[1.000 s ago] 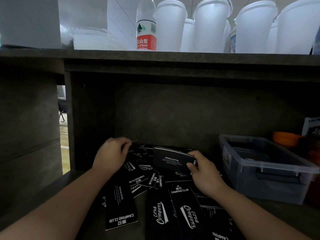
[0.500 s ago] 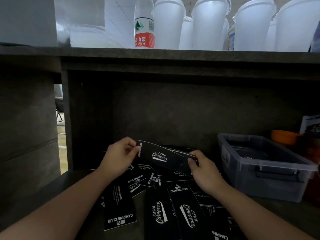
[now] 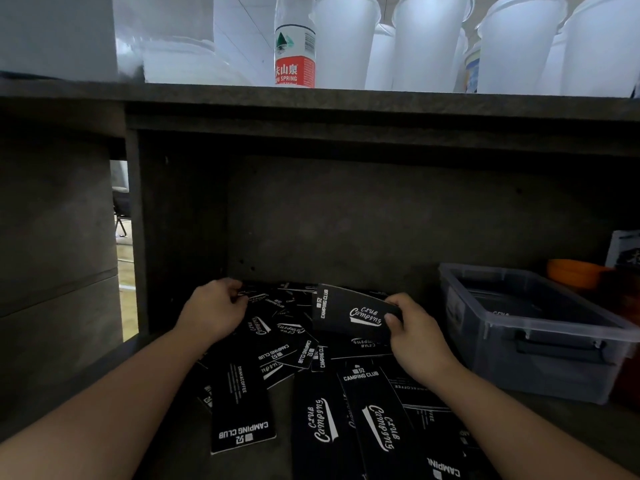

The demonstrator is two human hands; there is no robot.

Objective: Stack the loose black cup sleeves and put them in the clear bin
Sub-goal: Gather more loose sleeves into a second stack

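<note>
Loose black cup sleeves (image 3: pixel 311 382) lie scattered flat and overlapping on the lower desk (image 3: pixel 173 445) surface, inside a dark recess beneath an upper ledge. The right hand (image 3: pixel 415 336) pinches a small held stack of sleeves (image 3: pixel 349 315) at its right end, thumb on the printed face and fingers behind, lifting it clear of the pile and tilted toward the camera. The left hand (image 3: pixel 214 311) rests at the far-left part of the pile with fingers curled onto a sleeve there; whether it has fully gripped one cannot be told. The clear bin (image 3: pixel 533 332) stands to the right, just beside the pile, lidless, with a few dark sleeves apparently already lying inside.

Handling, as judged from appearance: the sleeves look like thin flattened card, very light, moderately stiff along the length yet easily creased. Their smooth printed faces probably slide over one another, so a stack may fan or shed pieces if held loosely. A pinch across the short end, or a grip spanning both long edges, should keep the stack aligned. Single sleeves lying flat are likely best raised by an overhanging edge or corner.
</note>
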